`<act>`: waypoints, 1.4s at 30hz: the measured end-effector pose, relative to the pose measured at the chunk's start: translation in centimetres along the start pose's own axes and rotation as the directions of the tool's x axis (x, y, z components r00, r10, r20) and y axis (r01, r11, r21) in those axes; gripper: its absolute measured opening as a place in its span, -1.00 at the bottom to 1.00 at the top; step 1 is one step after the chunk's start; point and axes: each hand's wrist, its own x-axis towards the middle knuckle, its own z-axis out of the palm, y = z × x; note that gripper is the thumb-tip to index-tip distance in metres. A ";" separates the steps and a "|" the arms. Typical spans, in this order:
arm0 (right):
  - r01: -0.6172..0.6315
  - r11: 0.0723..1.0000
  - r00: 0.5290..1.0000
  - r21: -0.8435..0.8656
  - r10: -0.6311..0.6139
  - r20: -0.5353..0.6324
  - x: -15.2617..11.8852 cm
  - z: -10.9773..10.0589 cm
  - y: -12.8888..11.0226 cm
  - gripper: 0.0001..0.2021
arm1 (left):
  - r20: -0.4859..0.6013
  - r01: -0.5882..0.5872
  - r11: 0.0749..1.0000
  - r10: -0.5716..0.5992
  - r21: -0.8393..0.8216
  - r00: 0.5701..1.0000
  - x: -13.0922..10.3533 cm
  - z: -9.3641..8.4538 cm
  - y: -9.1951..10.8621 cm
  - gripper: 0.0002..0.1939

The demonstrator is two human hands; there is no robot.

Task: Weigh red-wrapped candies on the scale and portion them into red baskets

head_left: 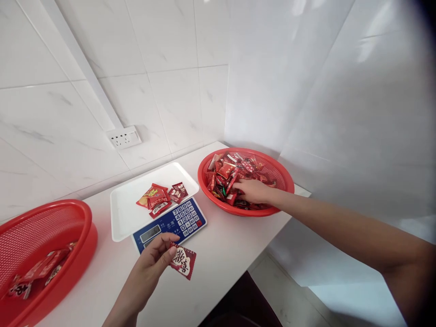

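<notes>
Between thumb and fingers, my left hand (153, 261) pinches a small dark red candy packet (184, 262) by its corner, in front of the scale. My right hand (254, 190) reaches into a red plastic basket (286, 181) heaped with red wrapped candies (226, 169). Its fingertips are sunk among the wrappers, so whatever they grip is hidden. A digital scale with a blue keypad (185, 218) stands between the hands. On its white tray (127, 213) lie several red packets (158, 197), grouped toward the right side.
Another red basket (86, 227) stands at the left with a few red packets (44, 268) in its bottom. Both baskets and the scale rest on a white table (218, 259) set into a tiled corner. A socket (124, 137) is on the wall behind.
</notes>
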 end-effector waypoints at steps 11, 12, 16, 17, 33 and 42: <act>-0.095 0.945 0.995 0.313 0.084 0.048 -1.2 -6.1 3.3 -0.58 | -0.064 0.029 0.999 -0.030 -0.021 0.998 -0.7 -1.0 -0.4 -0.63; -0.084 0.943 0.989 0.323 0.038 0.145 -1.7 -5.9 2.9 -0.67 | -0.062 0.030 0.999 -0.031 -0.015 0.998 -0.6 -1.0 -0.5 -0.63; -0.052 0.932 0.899 0.360 -0.114 0.423 -3.0 -3.6 1.2 -0.76 | -0.053 0.034 0.999 -0.034 -0.014 0.998 -0.4 -0.8 -0.4 -0.63; -0.051 0.930 0.883 0.364 -0.129 0.452 -3.1 -3.0 0.9 -0.74 | -0.052 0.029 0.999 -0.030 -0.023 0.998 -0.4 -0.6 -0.3 -0.63; -0.145 0.974 0.974 0.173 0.110 0.197 0.0 -2.9 -1.2 -0.74 | -0.056 -0.001 0.999 -0.001 -0.032 0.998 -0.3 -0.4 0.2 -0.63; -0.212 0.977 0.973 0.002 0.211 0.096 2.1 -0.4 -2.3 -0.75 | -0.072 0.007 1.000 -0.010 -0.030 0.997 -1.7 -1.5 -0.5 -0.64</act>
